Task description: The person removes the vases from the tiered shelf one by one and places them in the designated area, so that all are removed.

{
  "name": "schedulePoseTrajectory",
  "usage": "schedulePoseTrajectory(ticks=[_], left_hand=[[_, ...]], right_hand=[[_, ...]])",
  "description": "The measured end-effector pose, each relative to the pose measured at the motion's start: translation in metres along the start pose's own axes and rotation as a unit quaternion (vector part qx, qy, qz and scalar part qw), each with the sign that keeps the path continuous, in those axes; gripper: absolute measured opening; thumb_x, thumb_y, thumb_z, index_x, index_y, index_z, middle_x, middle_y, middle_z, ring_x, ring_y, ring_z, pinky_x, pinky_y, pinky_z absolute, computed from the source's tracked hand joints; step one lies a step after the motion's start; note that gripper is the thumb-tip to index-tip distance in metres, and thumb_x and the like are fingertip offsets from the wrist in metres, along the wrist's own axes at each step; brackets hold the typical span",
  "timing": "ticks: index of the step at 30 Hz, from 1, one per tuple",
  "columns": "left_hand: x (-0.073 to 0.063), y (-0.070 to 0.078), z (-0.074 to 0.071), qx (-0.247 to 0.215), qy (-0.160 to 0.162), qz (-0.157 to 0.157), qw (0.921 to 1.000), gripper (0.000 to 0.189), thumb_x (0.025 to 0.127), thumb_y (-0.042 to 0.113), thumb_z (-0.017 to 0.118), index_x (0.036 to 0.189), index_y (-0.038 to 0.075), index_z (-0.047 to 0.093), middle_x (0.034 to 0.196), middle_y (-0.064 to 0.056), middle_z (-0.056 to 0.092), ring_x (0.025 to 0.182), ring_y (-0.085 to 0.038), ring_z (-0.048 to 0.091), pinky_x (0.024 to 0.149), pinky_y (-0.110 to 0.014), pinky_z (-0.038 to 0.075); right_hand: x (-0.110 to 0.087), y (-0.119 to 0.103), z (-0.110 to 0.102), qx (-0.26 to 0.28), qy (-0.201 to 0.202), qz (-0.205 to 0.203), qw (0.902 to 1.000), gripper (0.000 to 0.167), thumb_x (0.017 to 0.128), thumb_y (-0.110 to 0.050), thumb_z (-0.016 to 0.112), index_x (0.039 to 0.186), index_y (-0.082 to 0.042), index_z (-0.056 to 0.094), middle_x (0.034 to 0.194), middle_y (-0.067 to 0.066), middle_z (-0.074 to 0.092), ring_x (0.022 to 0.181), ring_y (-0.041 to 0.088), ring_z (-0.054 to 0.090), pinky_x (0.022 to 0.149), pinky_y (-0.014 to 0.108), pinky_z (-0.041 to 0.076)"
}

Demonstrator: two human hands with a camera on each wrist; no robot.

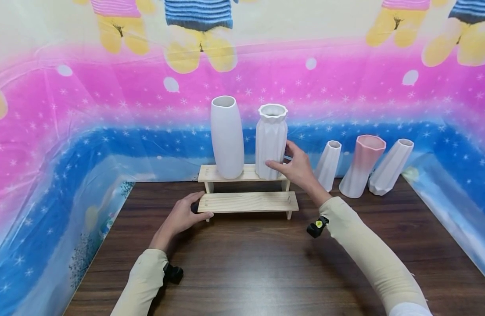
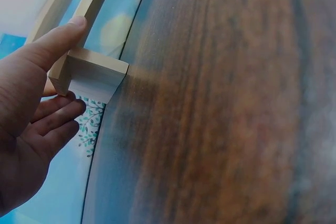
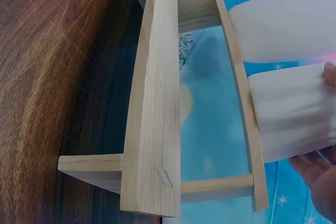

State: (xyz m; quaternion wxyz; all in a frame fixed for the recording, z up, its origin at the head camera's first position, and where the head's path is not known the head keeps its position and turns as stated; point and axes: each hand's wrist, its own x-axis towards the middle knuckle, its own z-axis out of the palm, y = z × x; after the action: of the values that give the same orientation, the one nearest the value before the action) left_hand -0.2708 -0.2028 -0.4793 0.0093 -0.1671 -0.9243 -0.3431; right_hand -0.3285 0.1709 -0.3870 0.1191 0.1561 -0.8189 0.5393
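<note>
A two-step wooden stand (image 1: 248, 202) is on the dark table. At the left end of its lower step, my left hand (image 1: 184, 215) grips the wood, thumb at the front; the left wrist view shows that thumb (image 2: 60, 38) along the board's edge. On the upper step stand two white vases: a tall smooth vase (image 1: 228, 138) at the left and a fluted vase with a scalloped rim (image 1: 271, 140) at the right. My right hand (image 1: 295, 166) holds the fluted vase low on its right side, thumb across the front. Its far fingers are partly hidden in the head view.
Right of the stand, a slim white vase (image 1: 328, 169), a pink-and-white vase (image 1: 361, 169) and a tilted-looking white vase (image 1: 391, 169) stand in a row on the table (image 1: 258, 267). Close behind rises a colourful cloth backdrop (image 1: 155, 147), which also runs along both sides.
</note>
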Motion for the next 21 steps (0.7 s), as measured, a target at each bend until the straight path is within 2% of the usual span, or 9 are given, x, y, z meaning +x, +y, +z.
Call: schedulePoseTrajectory(ticks=[9, 15, 21], left_hand=[[0.001, 0.001, 0.0, -0.001, -0.005, -0.01, 0.9999, 0.091, 0.085, 0.049, 0.081, 0.154, 0.003, 0.044, 0.155, -0.023, 0.045, 0.144, -0.042, 0.042, 0.112, -0.06, 0.04], [0.001, 0.002, 0.0, -0.001, -0.006, -0.011, 0.9999, 0.091, 0.086, 0.049, 0.081, 0.154, 0.002, 0.044, 0.155, -0.023, 0.045, 0.144, -0.042, 0.042, 0.112, -0.06, 0.039], [0.001, 0.0, 0.0, -0.003, -0.004, -0.009, 0.9999, 0.091, 0.085, 0.048, 0.082, 0.154, 0.001, 0.045, 0.155, -0.024, 0.045, 0.143, -0.042, 0.042, 0.112, -0.06, 0.04]], right_hand=[[-0.002, 0.001, 0.002, -0.005, 0.019, -0.012, 0.9997, 0.081, 0.081, -0.04, 0.088, 0.149, -0.017, 0.05, 0.139, 0.009, 0.062, 0.126, 0.027, 0.061, 0.1, 0.046, 0.055], [-0.007, -0.001, 0.001, -0.01, 0.033, -0.027, 0.9991, 0.081, 0.08, -0.034, 0.09, 0.149, -0.015, 0.051, 0.138, 0.01, 0.063, 0.125, 0.027, 0.062, 0.098, 0.046, 0.056], [-0.013, -0.01, -0.006, 0.008, 0.031, -0.035, 0.9989, 0.078, 0.081, -0.031, 0.09, 0.147, -0.014, 0.053, 0.136, 0.011, 0.064, 0.124, 0.028, 0.064, 0.097, 0.046, 0.056]])
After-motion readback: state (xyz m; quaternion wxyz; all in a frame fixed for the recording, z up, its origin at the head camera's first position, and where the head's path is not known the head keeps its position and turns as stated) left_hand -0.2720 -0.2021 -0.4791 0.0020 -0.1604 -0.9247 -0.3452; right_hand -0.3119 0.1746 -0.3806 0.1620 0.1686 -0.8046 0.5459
